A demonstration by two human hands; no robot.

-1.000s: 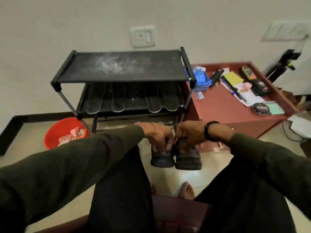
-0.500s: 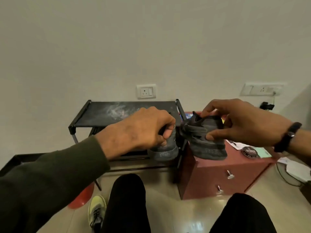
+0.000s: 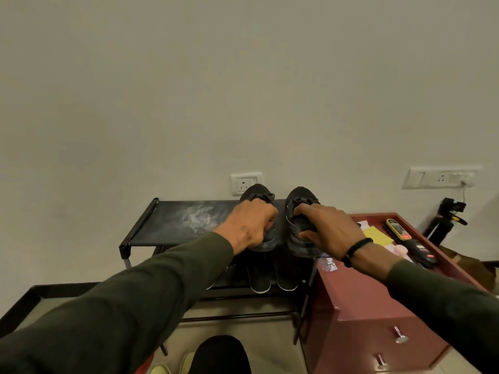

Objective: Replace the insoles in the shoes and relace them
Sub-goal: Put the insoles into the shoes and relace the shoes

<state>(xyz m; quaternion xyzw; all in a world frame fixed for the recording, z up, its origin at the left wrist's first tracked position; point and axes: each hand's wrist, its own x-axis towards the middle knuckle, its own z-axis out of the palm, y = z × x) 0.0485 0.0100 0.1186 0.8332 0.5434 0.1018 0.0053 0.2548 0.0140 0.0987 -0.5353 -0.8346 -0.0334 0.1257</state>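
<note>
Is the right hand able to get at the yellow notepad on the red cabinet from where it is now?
Probably yes. The yellow notepad lies uncovered on the red cabinet just beside the right hand, nothing between them. But that hand grips the right shoe on the rack, so it must let go first.

Single head-worn view faces forward, slightly down, close over the rack (image 3: 167,228).

I see two shoes side by side on the right end of the rack's top shelf (image 3: 167,225) — the left shoe (image 3: 258,194) under the left hand (image 3: 249,225), the right shoe (image 3: 298,211) under the right hand (image 3: 328,233). Insoles (image 3: 260,279) lie on the shelf below. A cabinet (image 3: 359,300) stands just right of the rack — a wall socket (image 3: 245,183) is behind it.
</note>
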